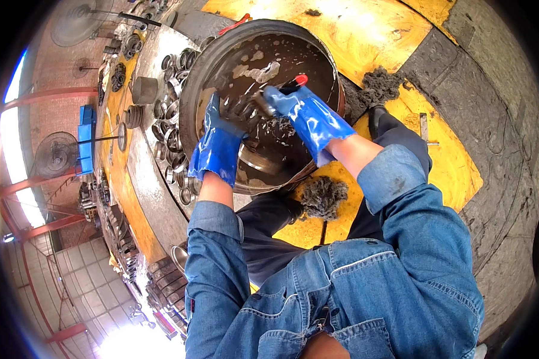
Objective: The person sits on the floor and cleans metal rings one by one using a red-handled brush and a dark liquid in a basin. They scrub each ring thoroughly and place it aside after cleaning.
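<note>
A round metal tub (193, 78) holds dark, dirty liquid with patches of foam. Over it, my left hand (217, 142), in a blue rubber glove, has its thumb up and its fingers curled at a dark, wet thing I cannot make out. My right hand (302, 110), gloved in the same blue, is closed around a brush; the red end of its handle (301, 79) sticks out past the fingers. The brush's head points at the left hand and is blurred. Low in the tub, a metal ring (256, 160) lies partly under the liquid.
Several metal rings (172, 140) crowd the tub's left side. Clumps of grey shavings lie on the yellow floor plate, one between my feet (323, 197) and one beyond my right foot (380, 85). A red-handled tool (236, 24) rests behind the tub. Fans (57, 153) stand far left.
</note>
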`<state>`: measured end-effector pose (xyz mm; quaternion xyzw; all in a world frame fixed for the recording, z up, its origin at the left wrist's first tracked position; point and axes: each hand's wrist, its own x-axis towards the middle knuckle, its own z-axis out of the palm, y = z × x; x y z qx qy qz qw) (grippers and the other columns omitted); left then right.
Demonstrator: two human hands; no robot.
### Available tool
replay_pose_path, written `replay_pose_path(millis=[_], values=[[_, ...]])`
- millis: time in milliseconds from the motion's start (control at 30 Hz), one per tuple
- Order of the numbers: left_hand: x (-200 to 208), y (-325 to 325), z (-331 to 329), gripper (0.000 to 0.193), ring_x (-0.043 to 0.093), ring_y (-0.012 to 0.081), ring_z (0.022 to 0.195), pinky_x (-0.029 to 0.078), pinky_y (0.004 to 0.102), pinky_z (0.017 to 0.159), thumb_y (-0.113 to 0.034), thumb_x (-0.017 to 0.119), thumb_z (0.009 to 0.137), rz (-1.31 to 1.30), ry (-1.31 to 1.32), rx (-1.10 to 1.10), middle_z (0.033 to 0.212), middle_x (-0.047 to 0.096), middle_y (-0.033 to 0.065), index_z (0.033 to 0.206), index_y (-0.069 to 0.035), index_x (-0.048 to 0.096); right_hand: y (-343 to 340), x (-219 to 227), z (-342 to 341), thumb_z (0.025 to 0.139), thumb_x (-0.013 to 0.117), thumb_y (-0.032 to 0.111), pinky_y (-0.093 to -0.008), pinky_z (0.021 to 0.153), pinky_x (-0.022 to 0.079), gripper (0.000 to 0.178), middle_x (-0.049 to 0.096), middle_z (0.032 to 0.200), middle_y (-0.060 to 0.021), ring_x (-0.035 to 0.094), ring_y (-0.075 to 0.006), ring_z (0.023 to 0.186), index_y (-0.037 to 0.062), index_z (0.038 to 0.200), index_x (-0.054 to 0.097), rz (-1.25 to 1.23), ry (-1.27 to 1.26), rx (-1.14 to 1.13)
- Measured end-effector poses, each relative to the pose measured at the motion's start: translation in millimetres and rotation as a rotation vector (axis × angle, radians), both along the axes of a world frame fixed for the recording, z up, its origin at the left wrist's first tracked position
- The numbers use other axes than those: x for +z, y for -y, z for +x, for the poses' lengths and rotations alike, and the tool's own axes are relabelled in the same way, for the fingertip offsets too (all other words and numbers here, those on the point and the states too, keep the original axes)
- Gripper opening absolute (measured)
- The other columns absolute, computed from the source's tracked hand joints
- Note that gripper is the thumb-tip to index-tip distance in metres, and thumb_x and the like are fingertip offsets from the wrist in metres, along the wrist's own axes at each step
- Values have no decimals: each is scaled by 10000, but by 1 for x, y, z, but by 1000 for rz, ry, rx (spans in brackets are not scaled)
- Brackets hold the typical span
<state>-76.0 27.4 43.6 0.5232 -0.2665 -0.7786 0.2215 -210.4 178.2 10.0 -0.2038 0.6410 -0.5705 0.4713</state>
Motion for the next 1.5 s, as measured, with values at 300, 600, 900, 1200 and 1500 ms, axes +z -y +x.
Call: replay_pose_path(millis=[300, 600, 900, 1200, 1500], values=[[-12, 10, 6, 667, 404, 402, 1442, 299, 650, 1140, -668, 557, 974, 34, -23, -190, 1553, 490, 167, 1461, -213, 538, 13, -62, 15, 924, 681, 454, -386, 818, 561, 384, 757, 909, -122, 730, -278, 880, 83, 997, 754, 138, -396, -51], [-8, 2, 7, 774, 550, 289, 1340, 451, 378, 1090, -316, 775, 921, -571, 225, -813, 1498, 553, 176, 1553, -10, 447, 40, -92, -18, 892, 740, 386, -372, 806, 577, 324, 772, 889, -122, 735, -236, 842, 79, 980, 788, 62, 252, -197], [-17, 30, 36, 584, 659, 255, 1181, 505, 366, 1013, -149, 816, 849, -721, 451, -941, 1240, 717, 162, 1362, 48, 618, 16, -33, -13, 968, 646, 430, -408, 836, 559, 396, 761, 1026, -174, 715, -316, 912, 61, 1068, 751, 73, -149, 60], [38, -58, 81, 426, 642, 212, 710, 509, 356, 653, -332, 798, 911, -541, 558, -634, 934, 724, 111, 1095, 48, 747, 10, -55, -15, 837, 774, 470, -435, 839, 590, 402, 772, 1039, -175, 758, -322, 986, 139, 1064, 800, 505, -662, 419], [-17, -55, 91, 613, 747, 239, 916, 597, 395, 781, -285, 864, 756, -656, 1053, -626, 1071, 773, 211, 1211, 89, 695, -21, 9, -4, 909, 652, 485, -400, 879, 521, 515, 754, 1029, -181, 705, -296, 948, 20, 1106, 750, 147, -97, 170]])
